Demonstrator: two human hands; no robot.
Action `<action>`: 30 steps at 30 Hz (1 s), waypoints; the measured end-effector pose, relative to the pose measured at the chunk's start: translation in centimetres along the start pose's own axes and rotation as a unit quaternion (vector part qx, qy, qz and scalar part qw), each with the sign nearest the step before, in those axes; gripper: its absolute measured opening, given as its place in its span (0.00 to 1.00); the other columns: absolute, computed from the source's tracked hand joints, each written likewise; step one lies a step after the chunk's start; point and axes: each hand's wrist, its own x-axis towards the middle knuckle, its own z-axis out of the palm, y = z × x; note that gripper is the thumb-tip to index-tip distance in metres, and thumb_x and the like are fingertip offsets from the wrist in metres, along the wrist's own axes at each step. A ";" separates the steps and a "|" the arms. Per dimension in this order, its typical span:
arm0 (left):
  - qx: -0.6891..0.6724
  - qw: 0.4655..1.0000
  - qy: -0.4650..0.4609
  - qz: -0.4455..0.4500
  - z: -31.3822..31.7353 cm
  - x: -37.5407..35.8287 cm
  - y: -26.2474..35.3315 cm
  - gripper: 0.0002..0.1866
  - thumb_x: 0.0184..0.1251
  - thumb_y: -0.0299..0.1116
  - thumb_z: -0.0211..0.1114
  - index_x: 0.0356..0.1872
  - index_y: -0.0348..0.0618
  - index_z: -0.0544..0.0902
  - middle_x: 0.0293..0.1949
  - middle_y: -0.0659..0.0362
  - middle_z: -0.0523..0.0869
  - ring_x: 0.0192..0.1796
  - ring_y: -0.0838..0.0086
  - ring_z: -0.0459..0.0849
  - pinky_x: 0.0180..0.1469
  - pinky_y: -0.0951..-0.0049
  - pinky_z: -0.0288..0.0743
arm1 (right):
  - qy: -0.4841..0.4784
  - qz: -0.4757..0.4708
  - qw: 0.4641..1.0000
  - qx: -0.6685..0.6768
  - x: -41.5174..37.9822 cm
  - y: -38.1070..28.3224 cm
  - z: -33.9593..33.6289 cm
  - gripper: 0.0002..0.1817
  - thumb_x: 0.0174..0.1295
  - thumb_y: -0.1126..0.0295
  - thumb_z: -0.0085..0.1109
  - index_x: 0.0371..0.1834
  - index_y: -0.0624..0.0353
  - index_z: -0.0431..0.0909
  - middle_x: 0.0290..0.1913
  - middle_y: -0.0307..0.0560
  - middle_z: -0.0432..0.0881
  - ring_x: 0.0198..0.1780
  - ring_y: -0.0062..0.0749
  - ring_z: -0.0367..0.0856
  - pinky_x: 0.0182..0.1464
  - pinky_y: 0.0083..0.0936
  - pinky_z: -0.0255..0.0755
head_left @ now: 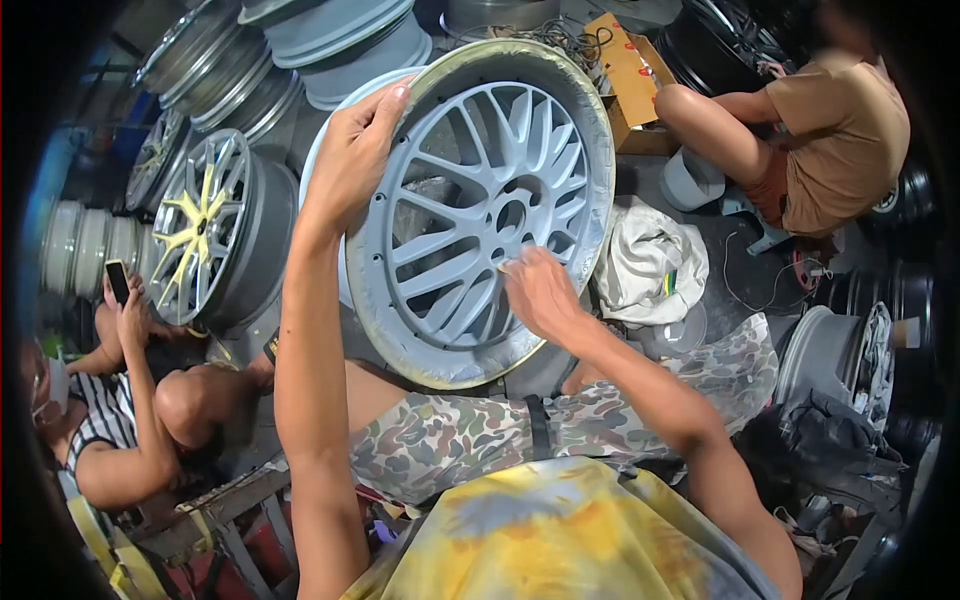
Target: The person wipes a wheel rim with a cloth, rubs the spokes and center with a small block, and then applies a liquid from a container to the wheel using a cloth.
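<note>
A grey-blue alloy wheel rim (482,182) with many spokes stands tilted before me, its outer lip covered in yellowish masking tape. My left hand (352,150) is closed around the upper left edge, thumb on the near side and fingers hidden behind. Close to the hub, my right hand (543,292) presses bunched fingers against the spokes just below the centre hole. Its fingertips are slightly blurred, and whatever small thing they may pinch cannot be made out. Behind the rim's left side, another pale round edge (318,150) shows.
A co-worker (840,130) sits at right beside a grey bucket (692,180); another person (125,420) at lower left holds a phone (118,283). A yellow-spoked wheel (200,228), stacked rims (345,40), a cardboard box (632,70) and a white cloth sack (650,262) surround me.
</note>
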 end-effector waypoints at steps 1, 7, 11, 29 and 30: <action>0.015 1.000 0.005 -0.003 0.0 -0.1 0.2 0.24 0.83 0.43 0.55 0.64 0.31 0.81 0.54 0.59 0.87 0.56 0.80 0.78 0.64 0.78 0.68 | -0.019 0.010 0.998 0.059 1.1 -0.3 -0.9 0.05 0.62 0.74 0.61 0.37 0.57 0.87 0.31 0.46 0.83 0.39 0.41 0.84 0.47 0.35 0.77; -0.041 0.999 0.000 -0.032 -0.3 -0.1 -0.2 0.23 0.84 0.43 0.54 0.64 0.33 0.81 0.54 0.60 0.87 0.56 0.80 0.78 0.63 0.78 0.69 | 0.181 0.197 0.777 0.569 6.0 3.1 -5.3 0.12 0.70 0.73 0.58 0.52 0.63 0.86 0.42 0.46 0.90 0.39 0.30 0.87 0.48 0.27 0.78; -0.014 1.000 0.002 -0.016 -0.2 0.3 0.1 0.24 0.84 0.43 0.54 0.64 0.32 0.81 0.55 0.59 0.87 0.56 0.80 0.79 0.63 0.78 0.69 | 0.343 0.151 0.889 0.264 7.4 4.9 -2.9 0.14 0.68 0.76 0.59 0.56 0.65 0.84 0.45 0.51 0.89 0.43 0.40 0.87 0.50 0.31 0.79; -0.011 0.999 0.012 -0.048 -0.4 -0.1 0.4 0.25 0.84 0.44 0.54 0.66 0.32 0.79 0.58 0.57 0.86 0.58 0.78 0.79 0.64 0.76 0.70 | 0.282 -0.106 0.953 0.017 5.7 6.4 -4.4 0.20 0.61 0.82 0.59 0.58 0.62 0.81 0.57 0.52 0.82 0.60 0.50 0.81 0.60 0.40 0.76; -0.012 0.999 0.012 -0.048 -0.3 -0.1 0.2 0.25 0.84 0.44 0.54 0.66 0.32 0.79 0.58 0.57 0.86 0.58 0.78 0.79 0.64 0.76 0.70 | 0.282 -0.106 0.953 0.016 6.0 6.9 -4.1 0.20 0.61 0.82 0.59 0.58 0.62 0.81 0.57 0.52 0.82 0.60 0.50 0.81 0.60 0.40 0.76</action>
